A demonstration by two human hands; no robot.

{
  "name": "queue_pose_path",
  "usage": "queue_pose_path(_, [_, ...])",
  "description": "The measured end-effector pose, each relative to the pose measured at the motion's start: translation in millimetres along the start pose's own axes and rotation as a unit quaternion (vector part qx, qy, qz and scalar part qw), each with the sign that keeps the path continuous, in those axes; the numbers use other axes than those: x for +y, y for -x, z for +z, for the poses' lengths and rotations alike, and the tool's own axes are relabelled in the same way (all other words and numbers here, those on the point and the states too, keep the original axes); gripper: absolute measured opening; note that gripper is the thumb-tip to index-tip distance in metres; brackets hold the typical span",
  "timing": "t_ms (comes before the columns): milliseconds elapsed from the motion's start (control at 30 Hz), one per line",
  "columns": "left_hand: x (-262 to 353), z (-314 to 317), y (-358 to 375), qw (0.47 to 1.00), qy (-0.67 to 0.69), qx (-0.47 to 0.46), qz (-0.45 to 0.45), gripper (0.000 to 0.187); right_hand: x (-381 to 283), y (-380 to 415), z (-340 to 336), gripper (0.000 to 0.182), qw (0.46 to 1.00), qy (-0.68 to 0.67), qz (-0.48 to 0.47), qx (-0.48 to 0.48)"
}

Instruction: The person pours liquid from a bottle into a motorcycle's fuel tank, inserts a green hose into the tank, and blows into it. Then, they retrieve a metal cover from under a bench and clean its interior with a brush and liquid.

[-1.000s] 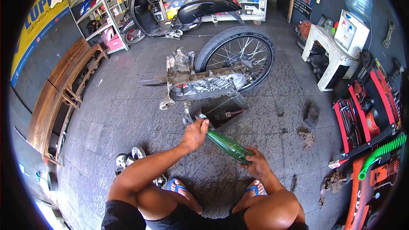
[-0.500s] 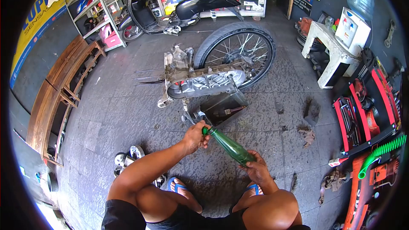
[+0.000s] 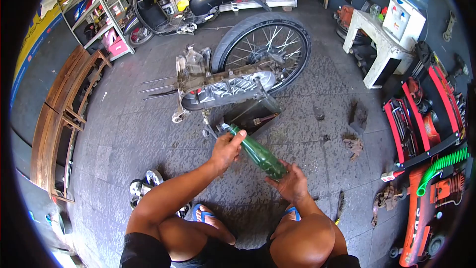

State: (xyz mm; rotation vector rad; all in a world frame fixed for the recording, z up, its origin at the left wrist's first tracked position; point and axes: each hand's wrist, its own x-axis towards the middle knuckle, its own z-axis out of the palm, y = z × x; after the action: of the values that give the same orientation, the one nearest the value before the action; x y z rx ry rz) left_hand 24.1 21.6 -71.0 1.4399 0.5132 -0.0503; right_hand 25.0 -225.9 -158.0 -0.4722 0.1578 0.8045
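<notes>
1. The left hand wraps its fingers around the neck of a green bottle, held at a slant above the workshop floor.
2. The right hand cups the base, its fingers curled against the side.
3. Careful handling calls for a snug neck grip, a supported base and slow tilting, the mouth clear of the nearby engine.

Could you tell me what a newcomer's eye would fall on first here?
Probably the big spoked wheel, lying on the floor ahead with a grimy engine casing alongside it. Next, the green glass bottle slanting between the left hand and right hand. The coiled bright green hose at the far right also stands out.
</notes>
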Motion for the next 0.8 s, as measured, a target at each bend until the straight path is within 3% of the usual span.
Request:
queue_pose_path(67, [-1, -4, -4, 0.999, 0.041, 0.013, -0.005, 0.046, -1, -1, -1, 0.058, 1.000, -0.018, -0.012, 0.003])
queue_pose_path(400, [-9, -25, -8, 0.999, 0.016, 0.045, 0.007, 0.045, 6, -4, -21, 0.061, 1.000, -0.009, 0.000, 0.003])
queue_pose_path(800, [-27, -55, -2, 0.990, -0.102, 0.081, 0.052, 0.046, 23, 11, -67, 0.045, 0.986, 0.031, -0.017, 0.164])
